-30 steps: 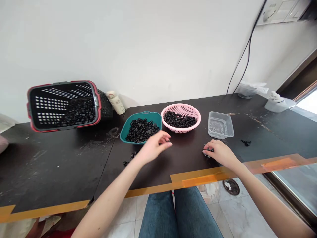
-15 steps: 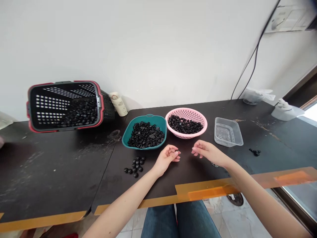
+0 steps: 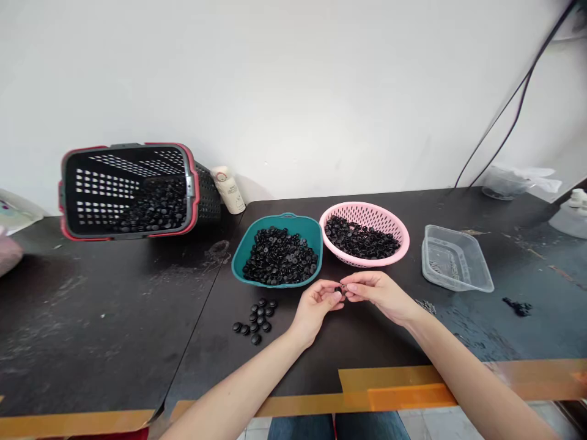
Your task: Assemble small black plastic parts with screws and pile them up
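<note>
My left hand (image 3: 320, 305) pinches a small black round piece (image 3: 338, 289) between thumb and fingers. Fingertips of my right hand (image 3: 373, 294) are closed and meet the left ones at that piece; a tiny thing seems to be in them, too small to name. Both hands are just above the table, in front of a teal basin (image 3: 237, 269) full of small black round parts and a pink colander (image 3: 403, 235) with black ring-like parts. Left of my left hand lies a group of black domed discs (image 3: 260, 319). Small silvery pieces (image 3: 426, 306) lie by my right wrist, partly covered.
A black basket with a red rim (image 3: 195, 201) lies tipped at the left, with black parts inside. Beside it leans a white bottle (image 3: 229, 190). To the right are a clear plastic tub (image 3: 479, 269) and a small black heap (image 3: 518, 307). Orange tape (image 3: 394, 397) lines the front edge.
My hands were apart and have come together, the right one moving left to the black piece in the left. The camera view has shifted slightly.
</note>
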`<state>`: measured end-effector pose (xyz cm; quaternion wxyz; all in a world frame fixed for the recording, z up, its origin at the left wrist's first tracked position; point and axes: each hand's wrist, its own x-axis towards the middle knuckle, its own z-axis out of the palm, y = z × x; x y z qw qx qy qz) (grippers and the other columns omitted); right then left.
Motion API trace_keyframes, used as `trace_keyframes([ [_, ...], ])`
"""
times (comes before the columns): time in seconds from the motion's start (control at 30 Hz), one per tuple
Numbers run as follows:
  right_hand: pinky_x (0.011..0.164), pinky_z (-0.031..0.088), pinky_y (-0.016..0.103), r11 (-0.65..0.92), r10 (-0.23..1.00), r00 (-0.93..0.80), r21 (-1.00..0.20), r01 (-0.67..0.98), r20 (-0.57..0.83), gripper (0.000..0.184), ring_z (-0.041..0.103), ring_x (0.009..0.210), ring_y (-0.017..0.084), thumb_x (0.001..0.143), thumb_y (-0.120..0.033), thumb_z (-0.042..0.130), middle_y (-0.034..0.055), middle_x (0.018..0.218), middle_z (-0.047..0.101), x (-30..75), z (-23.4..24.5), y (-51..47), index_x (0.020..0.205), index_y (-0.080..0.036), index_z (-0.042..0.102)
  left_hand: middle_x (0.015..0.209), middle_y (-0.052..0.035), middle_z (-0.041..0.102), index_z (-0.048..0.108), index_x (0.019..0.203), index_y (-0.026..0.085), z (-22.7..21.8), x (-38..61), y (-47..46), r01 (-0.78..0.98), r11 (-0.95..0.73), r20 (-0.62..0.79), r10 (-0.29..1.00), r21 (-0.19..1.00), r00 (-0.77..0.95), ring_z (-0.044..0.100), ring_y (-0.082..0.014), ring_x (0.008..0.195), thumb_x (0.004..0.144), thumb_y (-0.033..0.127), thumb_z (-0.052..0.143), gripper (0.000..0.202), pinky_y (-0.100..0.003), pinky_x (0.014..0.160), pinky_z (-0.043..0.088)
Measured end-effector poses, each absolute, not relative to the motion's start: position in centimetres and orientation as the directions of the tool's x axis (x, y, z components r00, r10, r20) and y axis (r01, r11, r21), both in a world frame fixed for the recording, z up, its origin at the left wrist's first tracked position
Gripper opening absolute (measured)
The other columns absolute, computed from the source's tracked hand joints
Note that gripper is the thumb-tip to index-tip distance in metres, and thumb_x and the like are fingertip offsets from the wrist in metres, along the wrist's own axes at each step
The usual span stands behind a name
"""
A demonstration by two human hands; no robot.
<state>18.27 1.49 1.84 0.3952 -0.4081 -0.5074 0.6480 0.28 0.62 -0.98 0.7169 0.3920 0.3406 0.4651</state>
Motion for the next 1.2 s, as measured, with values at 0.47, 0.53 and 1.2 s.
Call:
trace_keyframes([
  [0.47, 0.073, 0.056, 0.027, 0.332, 0.933, -0.255, -0.885, 0.325, 0.256, 0.016, 0.065, 0.077, 0.014, 0.08, -0.023, 0.063, 0.001, 0.086, 0.066, 17.8, 2.8, -0.1, 0.095, -0.022, 0.057, 0.074, -0.0002, 0.062, 0.068, 0.087, 0.014, -1.0, 0.5, 0.7, -0.395, 0.268, -0.156, 0.943, 0.879, 0.293, 0.057, -0.0078, 0.068, 0.064, 0.027, 0.08, 0.028, -0.023, 0.069, 0.052],
  [0.53, 0.073, 0.056, 0.027, 0.356, 0.921, -0.289, -0.869, 0.343, 0.263, 0.012, 0.064, 0.075, 0.014, 0.081, -0.022, 0.061, 0.0005, 0.086, 0.065, 18.0, 3.1, -0.2, 0.091, -0.022, 0.055, 0.074, -0.0002, 0.062, 0.068, 0.086, 0.014, -1.0, 0.6, 0.7, -0.39, 0.26, -0.151, 0.946, 0.884, 0.288, 0.057, -0.0074, 0.067, 0.063, 0.025, 0.081, 0.028, -0.022, 0.069, 0.052],
  [1.2, 0.073, 0.052, 0.027, 0.441, 0.884, -0.337, -0.815, 0.376, 0.324, 0.012, 0.061, 0.074, 0.012, 0.083, -0.017, 0.058, -0.0003, 0.084, 0.065, 18.0, 3.7, -0.3, 0.077, -0.021, 0.047, 0.073, 0.0009, 0.064, 0.071, 0.084, 0.016, -0.9, 0.6, 0.6, -0.322, 0.206, -0.119, 0.956, 0.924, 0.27, 0.055, -0.0069, 0.068, 0.062, 0.021, 0.081, 0.025, -0.02, 0.073, 0.045],
])
